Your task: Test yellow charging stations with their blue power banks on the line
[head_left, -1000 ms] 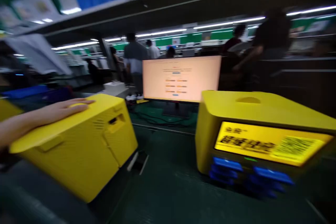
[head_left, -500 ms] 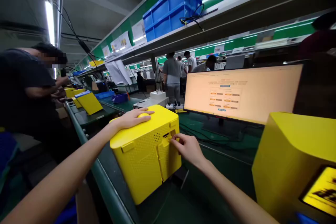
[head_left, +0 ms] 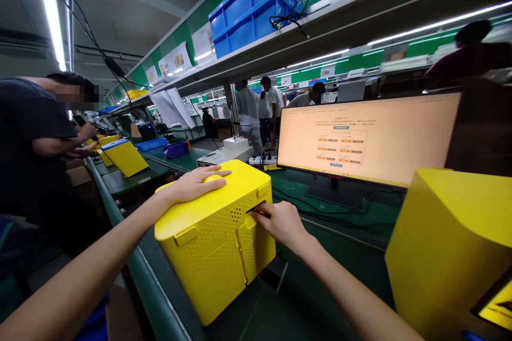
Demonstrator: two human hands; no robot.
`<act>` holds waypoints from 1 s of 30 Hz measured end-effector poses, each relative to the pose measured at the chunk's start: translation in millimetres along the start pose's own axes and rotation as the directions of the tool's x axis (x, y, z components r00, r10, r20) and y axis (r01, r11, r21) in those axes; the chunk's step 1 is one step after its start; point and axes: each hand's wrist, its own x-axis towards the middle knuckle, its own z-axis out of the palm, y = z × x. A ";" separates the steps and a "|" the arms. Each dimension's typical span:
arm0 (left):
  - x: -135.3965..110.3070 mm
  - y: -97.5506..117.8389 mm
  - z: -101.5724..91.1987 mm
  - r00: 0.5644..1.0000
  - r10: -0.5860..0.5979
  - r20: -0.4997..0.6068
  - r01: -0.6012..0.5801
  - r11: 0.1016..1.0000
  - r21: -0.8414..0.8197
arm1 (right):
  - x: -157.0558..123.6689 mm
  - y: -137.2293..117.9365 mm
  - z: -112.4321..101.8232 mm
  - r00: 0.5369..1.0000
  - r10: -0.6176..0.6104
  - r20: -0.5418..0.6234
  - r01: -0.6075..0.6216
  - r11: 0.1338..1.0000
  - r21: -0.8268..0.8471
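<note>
Green bench [head_left: 320, 234], monitor [head_left: 368, 136] behind yellow box [head_left: 212, 240], second box [head_left: 452, 245] right

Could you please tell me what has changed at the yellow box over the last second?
The right hand came into view and put its fingertips at the slot on the side of the yellow box. The left hand stayed flat on the box's top.
</note>
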 end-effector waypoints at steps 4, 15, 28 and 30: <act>0.7 -0.2 -0.1 1.000 0.001 -0.005 -0.001 1.000 0.015 | 1.6 -5.0 1.3 0.999 0.032 -0.020 -0.033 0.999 -0.034; 4.1 -5.2 -0.4 1.000 -0.002 -0.009 0.001 0.998 -0.062 | -36.0 31.7 30.4 0.968 0.229 -0.106 -0.223 0.972 0.071; 14.6 -25.0 4.1 0.995 -0.097 -0.005 0.097 0.995 -0.035 | -51.0 203.8 46.4 0.605 0.727 -0.325 -0.796 0.540 -0.273; 14.5 -24.9 3.8 0.995 -0.100 -0.009 0.100 0.994 -0.037 | -55.7 207.4 46.6 0.613 0.729 -0.306 -0.787 0.527 -0.321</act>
